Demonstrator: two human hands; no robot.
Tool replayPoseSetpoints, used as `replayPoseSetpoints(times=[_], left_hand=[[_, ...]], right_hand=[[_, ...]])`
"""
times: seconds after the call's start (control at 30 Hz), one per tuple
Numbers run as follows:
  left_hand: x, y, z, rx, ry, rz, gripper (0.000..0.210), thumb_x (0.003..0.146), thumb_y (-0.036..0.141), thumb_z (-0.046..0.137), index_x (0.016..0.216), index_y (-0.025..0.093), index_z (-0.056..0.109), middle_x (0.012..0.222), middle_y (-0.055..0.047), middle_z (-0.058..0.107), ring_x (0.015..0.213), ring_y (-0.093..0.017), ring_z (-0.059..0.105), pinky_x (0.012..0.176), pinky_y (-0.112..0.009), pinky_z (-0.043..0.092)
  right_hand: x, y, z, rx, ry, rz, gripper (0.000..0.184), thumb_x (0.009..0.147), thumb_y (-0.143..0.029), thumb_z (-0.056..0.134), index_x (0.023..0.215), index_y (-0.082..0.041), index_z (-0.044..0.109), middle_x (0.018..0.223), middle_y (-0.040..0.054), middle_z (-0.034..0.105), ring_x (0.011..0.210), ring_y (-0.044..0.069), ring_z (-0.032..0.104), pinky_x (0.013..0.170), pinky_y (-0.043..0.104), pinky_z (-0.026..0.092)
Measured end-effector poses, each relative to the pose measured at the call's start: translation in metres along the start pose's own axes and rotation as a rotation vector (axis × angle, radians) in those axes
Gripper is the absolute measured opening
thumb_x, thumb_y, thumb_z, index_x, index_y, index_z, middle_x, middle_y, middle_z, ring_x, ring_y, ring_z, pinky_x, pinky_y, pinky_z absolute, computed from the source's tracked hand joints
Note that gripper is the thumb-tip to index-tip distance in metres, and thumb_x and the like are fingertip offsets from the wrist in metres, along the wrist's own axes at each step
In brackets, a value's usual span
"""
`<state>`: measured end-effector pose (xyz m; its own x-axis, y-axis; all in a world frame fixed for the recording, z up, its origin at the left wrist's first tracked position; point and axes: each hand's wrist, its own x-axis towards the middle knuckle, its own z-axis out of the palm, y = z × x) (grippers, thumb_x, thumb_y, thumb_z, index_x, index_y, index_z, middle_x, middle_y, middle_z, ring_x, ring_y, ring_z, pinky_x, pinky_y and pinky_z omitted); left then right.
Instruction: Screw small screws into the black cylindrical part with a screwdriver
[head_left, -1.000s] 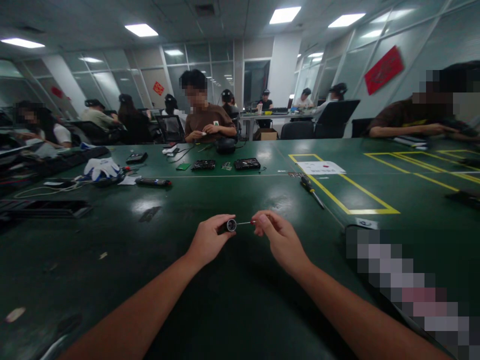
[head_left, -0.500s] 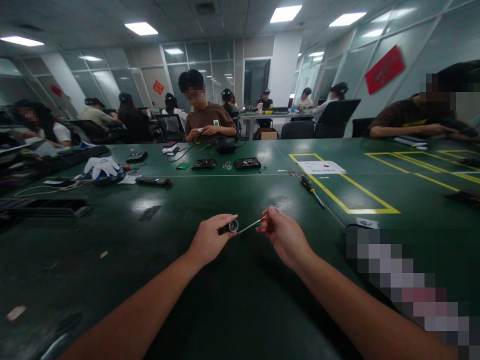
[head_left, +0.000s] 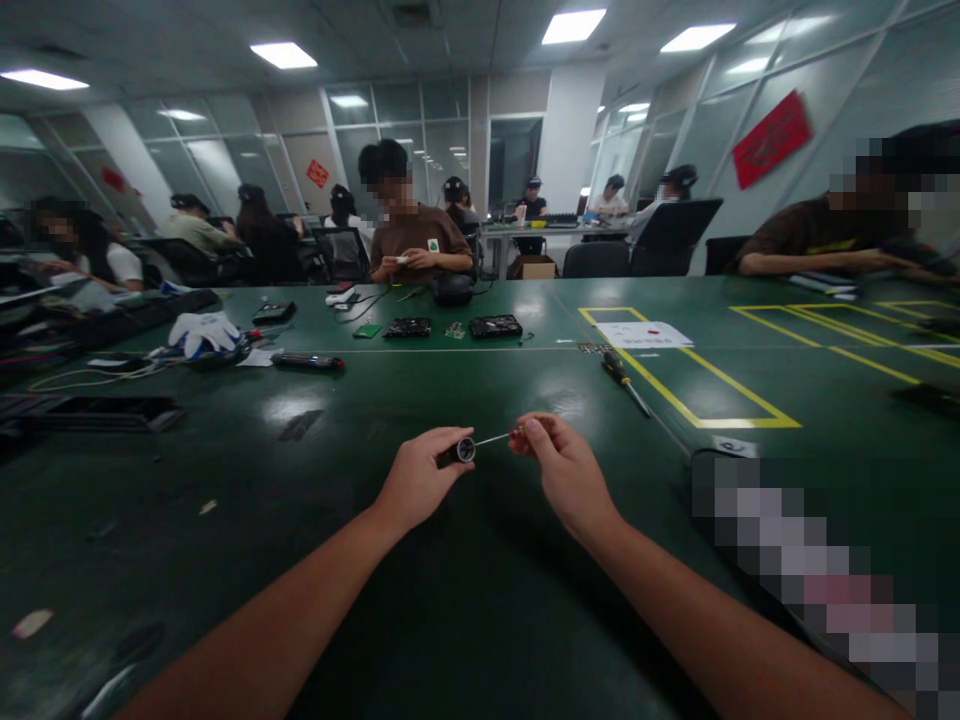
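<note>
My left hand (head_left: 421,478) is closed around a short dark cylinder (head_left: 465,450), its round, silvery-rimmed open end turned towards me. What kind of part it is I cannot make out. Between the fingertips of my right hand (head_left: 562,455) is a thin screwdriver (head_left: 495,438) with a slim metal shaft and a bit of red at the grip; the rest of its handle is hidden. The shaft points left, and its tip is at the cylinder's rim. Whether it goes inside or only touches the edge cannot be seen. Both hands are raised over the green table (head_left: 420,620).
A black-and-yellow screwdriver (head_left: 626,382) lies beyond my right hand, near a white paper (head_left: 645,334). Further off are black drive-like units (head_left: 495,326), a green board (head_left: 367,331), a dark tool (head_left: 307,362) and white gloves (head_left: 202,335). A co-worker (head_left: 416,235) sits opposite.
The screwdriver has swung to a flatter angle, and its tip has risen from below the cylinder to its rim. My right hand has turned slightly; the left has barely moved.
</note>
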<state>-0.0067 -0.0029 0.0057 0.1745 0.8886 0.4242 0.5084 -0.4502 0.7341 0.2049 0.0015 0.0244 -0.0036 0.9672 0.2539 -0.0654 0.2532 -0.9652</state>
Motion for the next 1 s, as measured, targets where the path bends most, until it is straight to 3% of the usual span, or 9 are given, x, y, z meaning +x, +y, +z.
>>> replayPoseSetpoints(times=[0.47,0.63,0.83,1.0], left_hand=[[-0.001,-0.008,0.003,-0.06,0.002,-0.122,0.049,0.077,0.013,0.077,0.124,0.026,0.072,0.123,-0.006,0.074,0.112,-0.025,0.07,0.102,-0.045,0.056],[-0.001,-0.009,0.004,-0.072,-0.028,-0.156,0.04,0.077,0.014,0.077,0.115,0.025,0.073,0.113,-0.005,0.076,0.103,-0.025,0.073,0.096,-0.043,0.059],[0.0,-0.008,0.004,-0.065,-0.009,-0.157,0.039,0.078,0.014,0.076,0.115,0.025,0.073,0.114,-0.005,0.075,0.102,-0.023,0.072,0.097,-0.041,0.057],[-0.001,-0.007,0.004,-0.09,-0.013,-0.154,0.042,0.077,0.01,0.076,0.117,0.024,0.073,0.118,-0.005,0.074,0.108,-0.022,0.071,0.099,-0.04,0.057]], right_hand=[[-0.006,-0.005,0.0,0.012,-0.138,-0.015,0.024,0.094,-0.047,0.063,0.1,-0.024,0.067,0.08,0.0,0.067,0.075,0.018,0.062,0.075,0.033,0.049],[-0.007,-0.007,0.001,0.01,-0.079,0.011,0.038,0.095,-0.057,0.057,0.09,-0.023,0.071,0.081,0.0023,0.066,0.074,0.018,0.06,0.074,0.034,0.049],[-0.004,0.001,0.001,0.131,0.028,0.119,0.029,0.084,-0.048,0.073,0.094,-0.022,0.069,0.085,0.0025,0.07,0.077,0.018,0.064,0.076,0.034,0.052],[-0.001,0.007,0.002,0.177,0.028,0.158,0.032,0.082,-0.051,0.075,0.092,-0.021,0.073,0.086,0.0033,0.07,0.08,0.019,0.064,0.078,0.035,0.052]])
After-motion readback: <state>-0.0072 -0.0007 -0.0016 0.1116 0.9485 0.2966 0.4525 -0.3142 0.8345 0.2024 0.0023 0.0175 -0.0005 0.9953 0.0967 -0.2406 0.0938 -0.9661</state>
